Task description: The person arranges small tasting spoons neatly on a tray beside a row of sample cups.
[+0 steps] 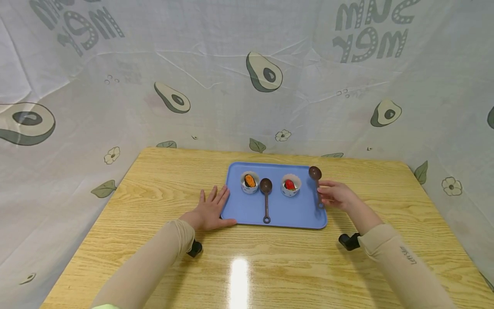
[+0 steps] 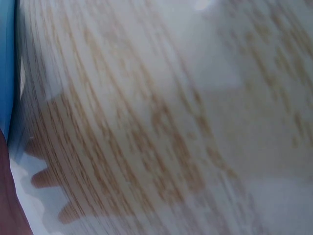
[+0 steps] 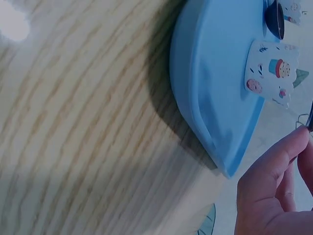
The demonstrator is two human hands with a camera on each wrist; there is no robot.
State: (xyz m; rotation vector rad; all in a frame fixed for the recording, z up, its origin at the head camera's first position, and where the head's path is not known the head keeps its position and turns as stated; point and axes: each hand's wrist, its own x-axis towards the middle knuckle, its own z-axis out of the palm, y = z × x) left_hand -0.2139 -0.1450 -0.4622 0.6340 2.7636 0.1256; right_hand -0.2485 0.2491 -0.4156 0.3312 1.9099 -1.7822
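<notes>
A blue tray (image 1: 247,210) lies on the table. My left hand (image 1: 208,213), fingers spread and straight, rests at the tray's left edge. Over the right end of the tray my right hand (image 1: 336,195) pinches the handle of a brown measuring spoon (image 1: 315,173), its bowl pointing away from me. A second brown measuring spoon (image 1: 266,186) lies mid-tray between two white paper cups. The left cup (image 1: 249,189) holds an orange-topped sushi piece (image 1: 250,180); the right cup (image 1: 290,191) holds a red-topped piece (image 1: 289,185). In the right wrist view, fingertips (image 3: 299,139) meet the dark handle at the frame's edge.
The wood-grain table (image 1: 289,266) extends around the tray on all sides. A white cloth (image 1: 216,107) printed with avocados hangs behind it and at both sides. Black wrist mounts (image 1: 349,241) sit under both forearms.
</notes>
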